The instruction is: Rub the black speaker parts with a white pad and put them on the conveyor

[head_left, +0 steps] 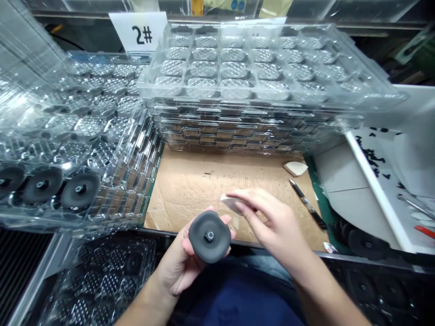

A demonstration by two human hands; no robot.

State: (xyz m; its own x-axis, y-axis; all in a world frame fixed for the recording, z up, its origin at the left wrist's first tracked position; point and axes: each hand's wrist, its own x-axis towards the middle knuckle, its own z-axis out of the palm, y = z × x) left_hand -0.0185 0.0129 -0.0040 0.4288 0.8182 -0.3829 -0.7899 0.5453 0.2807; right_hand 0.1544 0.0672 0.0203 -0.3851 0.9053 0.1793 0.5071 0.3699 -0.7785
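Note:
My left hand (181, 267) holds a rounded black disc-like part (200, 246) with a small metal-looking stud at its centre, face up. Pinched between the thumb and fingers of my right hand (268, 217) is a thin pale pad (230, 202); it is apart from the black part, a little to its upper right. Both hands are over the near edge of a brown cardboard sheet (190, 176). A pale wedge-shaped block (296, 168) and a black pen (307, 203) lie on the cardboard's right side.
Stacked clear plastic trays (234, 90) rise behind the cardboard. More clear trays (84, 124) stand at left, with several black parts (79, 190) in the front row. At right, a white bin (377, 194) contains small black pieces. A "2#" paper sign (141, 34) stands at the back.

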